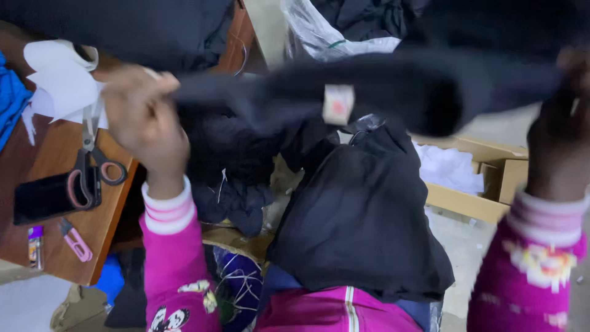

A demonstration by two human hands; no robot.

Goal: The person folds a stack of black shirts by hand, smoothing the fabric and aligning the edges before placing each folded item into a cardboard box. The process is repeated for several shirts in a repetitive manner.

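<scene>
Two hands hold a dark garment stretched out above the lap. The left hand is closed around one end, and the right hand grips the other, though blur hides its fingers. A small label hangs near the garment's middle. Left of the garment, scissors lie on a wooden table. Beyond the garment sits a cardboard box. The garment looks mid-inspection, with more dark cloth heaped below it.

Left hand and right hand stretch a blurred, apparently labelled dark garment.
</scene>
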